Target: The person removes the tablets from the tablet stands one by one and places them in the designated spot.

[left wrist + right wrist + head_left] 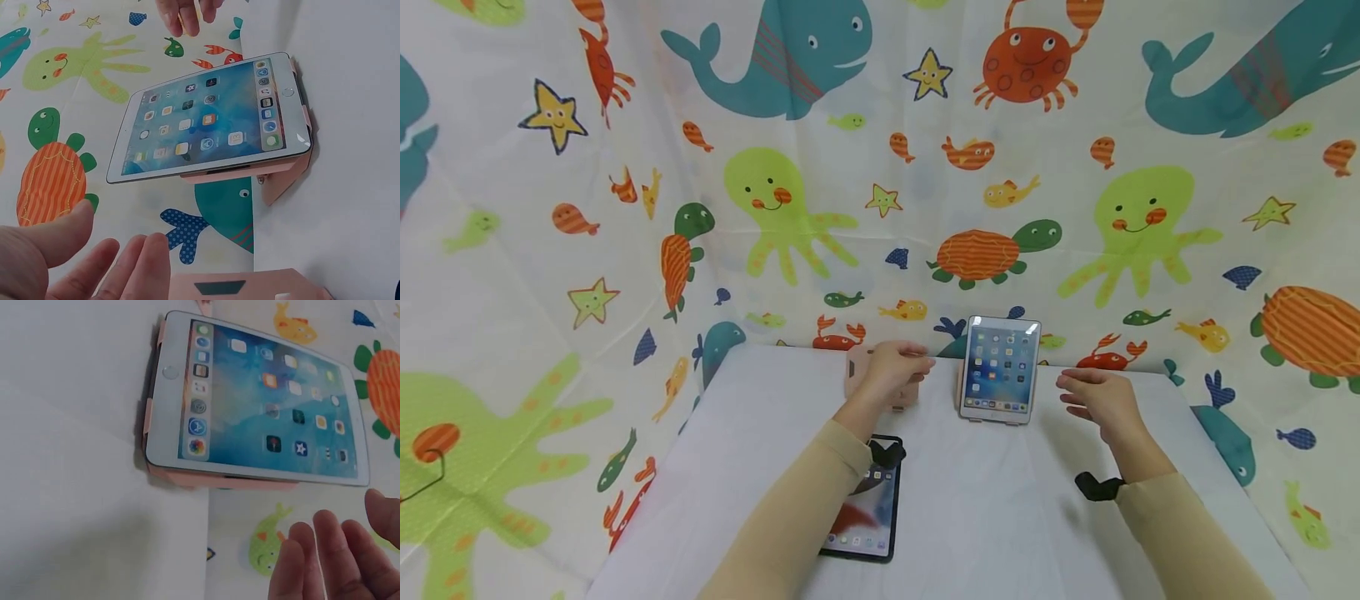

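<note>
A white tablet (pixel 1000 367) with a lit home screen leans upright on a pink stand (pixel 290 172) at the back of the table. To its left, my left hand (pixel 895 367) hovers with relaxed fingers, holding nothing, and overlaps a second pink stand (pixel 859 367) in the head view. My right hand (pixel 1097 396) is off the tablet's right side, fingers loosely extended and apart from it. In the right wrist view the fingers (pixel 334 550) show beside the tablet's edge. A black-framed tablet (pixel 883 521) lies flat nearer me, partly hidden under my left forearm.
The white-covered table (pixel 970 508) runs back to a curtain (pixel 880 108) printed with sea animals, which hangs behind and along the left side. Dark straps (pixel 1097 487) sit at both wrists.
</note>
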Tool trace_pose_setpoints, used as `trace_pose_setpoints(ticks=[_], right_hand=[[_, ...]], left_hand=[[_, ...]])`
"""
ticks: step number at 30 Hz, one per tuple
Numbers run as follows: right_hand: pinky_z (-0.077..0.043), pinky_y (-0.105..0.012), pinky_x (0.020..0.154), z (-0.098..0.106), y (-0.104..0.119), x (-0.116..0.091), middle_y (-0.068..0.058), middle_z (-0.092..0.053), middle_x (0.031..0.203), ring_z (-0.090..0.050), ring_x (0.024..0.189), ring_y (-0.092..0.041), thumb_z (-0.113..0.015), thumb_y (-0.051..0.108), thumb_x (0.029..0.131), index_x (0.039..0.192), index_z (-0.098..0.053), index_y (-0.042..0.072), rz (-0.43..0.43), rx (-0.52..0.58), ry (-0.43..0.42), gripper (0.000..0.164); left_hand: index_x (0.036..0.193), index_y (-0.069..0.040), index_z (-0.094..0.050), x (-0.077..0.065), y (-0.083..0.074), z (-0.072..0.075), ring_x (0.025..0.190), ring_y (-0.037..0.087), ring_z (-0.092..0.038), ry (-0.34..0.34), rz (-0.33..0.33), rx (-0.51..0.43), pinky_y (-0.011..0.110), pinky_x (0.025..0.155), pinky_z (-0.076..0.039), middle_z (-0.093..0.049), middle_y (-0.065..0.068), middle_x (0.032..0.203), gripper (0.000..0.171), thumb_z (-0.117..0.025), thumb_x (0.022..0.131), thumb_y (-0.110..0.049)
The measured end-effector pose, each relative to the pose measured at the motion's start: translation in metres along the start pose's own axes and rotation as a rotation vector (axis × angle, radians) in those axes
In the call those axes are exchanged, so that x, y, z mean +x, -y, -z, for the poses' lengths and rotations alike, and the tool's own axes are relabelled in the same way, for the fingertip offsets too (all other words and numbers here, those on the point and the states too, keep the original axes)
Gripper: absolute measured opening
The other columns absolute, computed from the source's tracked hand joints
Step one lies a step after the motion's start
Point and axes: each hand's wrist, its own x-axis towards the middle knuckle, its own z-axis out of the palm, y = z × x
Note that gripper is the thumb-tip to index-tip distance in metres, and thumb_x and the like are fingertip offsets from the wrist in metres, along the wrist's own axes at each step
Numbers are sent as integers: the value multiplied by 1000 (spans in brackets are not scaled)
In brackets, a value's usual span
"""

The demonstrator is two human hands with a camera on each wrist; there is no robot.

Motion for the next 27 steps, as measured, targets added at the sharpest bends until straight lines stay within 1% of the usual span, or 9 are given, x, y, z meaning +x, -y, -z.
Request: trace_pose_setpoints(ticks=[4,8,12,16,19,21,24,27], right_hand=[[-67,-27,85,-1,0,7,-8,-77,130,-78,108,-21,-71,47,103,145,-64,8,-5,41,-30,58],[-66,-24,83,-2,0,14,-8,-75,133,-76,118,-29,-72,48,102,145,-65,8,-10,70,-51,59],[-66,-24,84,-3,1,19,-8,-73,135,-72,126,-34,-73,48,102,146,-64,9,-22,88,-66,60],[-66,-29,91,-4,3,24,-8,-72,136,-72,126,-33,-73,49,102,146,-65,11,-24,71,-77,59],[-65,-36,98,-4,4,27,-11,-71,140,-72,123,-31,-72,49,102,146,-65,11,-26,49,-75,58],[-64,-38,101,-4,5,29,-13,-69,144,-73,121,-29,-72,50,102,147,-65,11,-28,41,-73,59],[-64,-36,100,-5,6,32,-14,-67,147,-72,122,-29,-73,50,101,147,-65,13,-34,45,-68,60],[-65,-31,94,-5,6,34,-15,-66,150,-71,126,-31,-74,52,100,149,-64,12,-30,53,-53,64]], left_hand=[[128,-17,-77,5,-5,-8,105,26,-77,-19,19,16,39,99,-64,-81,2,109,34,-83,97,-28],[130,-16,-76,10,-8,-14,105,26,-78,-31,21,20,38,97,-65,-81,1,109,35,-83,97,-27],[126,-17,-77,16,-10,-19,101,24,-78,-35,25,8,37,96,-65,-81,2,108,32,-84,96,-24],[126,-16,-77,20,-12,-23,97,20,-77,-37,16,-24,36,96,-66,-80,3,109,31,-84,96,-21],[127,-18,-76,21,-12,-27,101,20,-76,-28,29,-80,37,100,-64,-79,3,112,32,-83,96,-20],[128,-18,-76,23,-11,-30,104,20,-76,-21,45,-124,38,103,-63,-78,3,115,32,-83,96,-19],[130,-19,-75,25,-12,-35,106,21,-74,-23,72,-157,39,106,-61,-78,2,114,34,-83,97,-20],[132,-19,-75,27,-14,-39,105,19,-75,-25,80,-141,40,107,-61,-78,1,112,36,-83,97,-21]])
